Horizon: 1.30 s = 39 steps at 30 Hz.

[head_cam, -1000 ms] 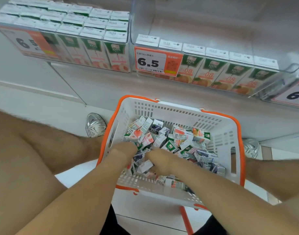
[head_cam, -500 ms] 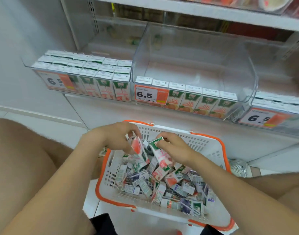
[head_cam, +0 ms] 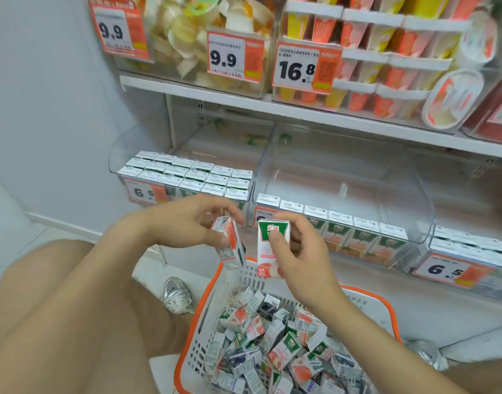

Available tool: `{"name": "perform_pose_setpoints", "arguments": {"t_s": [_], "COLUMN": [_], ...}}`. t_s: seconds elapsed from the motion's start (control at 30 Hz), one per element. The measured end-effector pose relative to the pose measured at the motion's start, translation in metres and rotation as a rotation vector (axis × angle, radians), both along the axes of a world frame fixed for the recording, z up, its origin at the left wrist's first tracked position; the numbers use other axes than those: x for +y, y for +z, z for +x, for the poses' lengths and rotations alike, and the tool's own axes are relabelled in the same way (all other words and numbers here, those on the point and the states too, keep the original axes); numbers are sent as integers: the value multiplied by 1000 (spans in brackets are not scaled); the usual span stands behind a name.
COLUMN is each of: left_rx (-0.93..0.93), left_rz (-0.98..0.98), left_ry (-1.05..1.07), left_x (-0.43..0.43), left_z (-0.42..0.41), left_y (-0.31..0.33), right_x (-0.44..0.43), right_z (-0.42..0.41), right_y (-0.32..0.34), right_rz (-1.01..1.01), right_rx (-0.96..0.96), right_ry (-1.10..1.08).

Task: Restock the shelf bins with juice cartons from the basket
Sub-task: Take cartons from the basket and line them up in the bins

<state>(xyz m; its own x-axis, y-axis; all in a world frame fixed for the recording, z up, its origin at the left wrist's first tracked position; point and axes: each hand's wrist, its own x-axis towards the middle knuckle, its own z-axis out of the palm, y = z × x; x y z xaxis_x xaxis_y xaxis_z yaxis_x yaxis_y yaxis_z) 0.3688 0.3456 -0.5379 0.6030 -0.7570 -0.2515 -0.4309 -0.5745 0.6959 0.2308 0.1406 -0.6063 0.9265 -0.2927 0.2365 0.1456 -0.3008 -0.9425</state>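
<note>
left grip (head_cam: 187, 223) is clasped on a tilted carton (head_cam: 229, 247), thumb on its pink-and-white face and fingertips over the top, holding it above the far left corner of the basket (head_cam: 207, 334). right grip (head_cam: 298, 251) grasps an upright carton (head_cam: 265, 254) just beside it, thumb pressed on the green-topped front, fingers behind. the two cartons are near each other but apart, and both are held in front of the shelf bins, outside all of them.

the basket, white mesh with an orange rim, stands on the floor between the person's bare knees. it holds a jumbled heap of loose cartons (head_cam: 272, 351) in green, pink and dark blue, lying at all angles.

on the lower shelf the left bin (head_cam: 114, 160) holds several neat rows of standing cartons. the middle bin (head_cam: 414, 194) has one row of cartons (head_cam: 343, 226) along its front wall. the right bin (head_cam: 431, 251) is cut by the frame edge and blurred; it seems to hold rows of white-topped cartons. price tags (head_cam: 443, 270) on the bin fronts read 6.5.

bins on the upper shelf (head_cam: 272, 108) hold what look like fruit cups (head_cam: 187, 29) tagged 9.9 and orange and yellow packs (head_cam: 386, 52) tagged 16.8. a silver shoe (head_cam: 177, 297) rests just left of the basket.
</note>
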Motion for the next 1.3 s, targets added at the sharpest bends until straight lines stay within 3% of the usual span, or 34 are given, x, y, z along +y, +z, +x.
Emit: {"name": "perform_pose_setpoints", "arguments": {"t_s": [0.13,0.33,0.6,0.9,1.1,1.2,1.3], "left_rx": [-37,-135,-464,-443,-442,-419,-358], "left_rz": [-92,-277,-422,-351,-350,-356,-404], "left_ry": [222,608,1093,1123,1109,1111,1139], "left_x": [31,60,95,103,99,99,97], "left_z": [36,90,144,156,156,156,151], "left_y": [32,23,-1,-20,-17,-17,-12], "right_x": [21,55,88,131,132,125,122], "right_z": [27,120,279,379,391,378,347], "right_y": [35,63,43,18,20,32,45], "right_rz": [-180,-456,-500,-443,-706,-705,-439], "right_rx": [-99,-236,-150,238,438,312,95], "right_ry": [-1,44,117,179,397,332,267]}}
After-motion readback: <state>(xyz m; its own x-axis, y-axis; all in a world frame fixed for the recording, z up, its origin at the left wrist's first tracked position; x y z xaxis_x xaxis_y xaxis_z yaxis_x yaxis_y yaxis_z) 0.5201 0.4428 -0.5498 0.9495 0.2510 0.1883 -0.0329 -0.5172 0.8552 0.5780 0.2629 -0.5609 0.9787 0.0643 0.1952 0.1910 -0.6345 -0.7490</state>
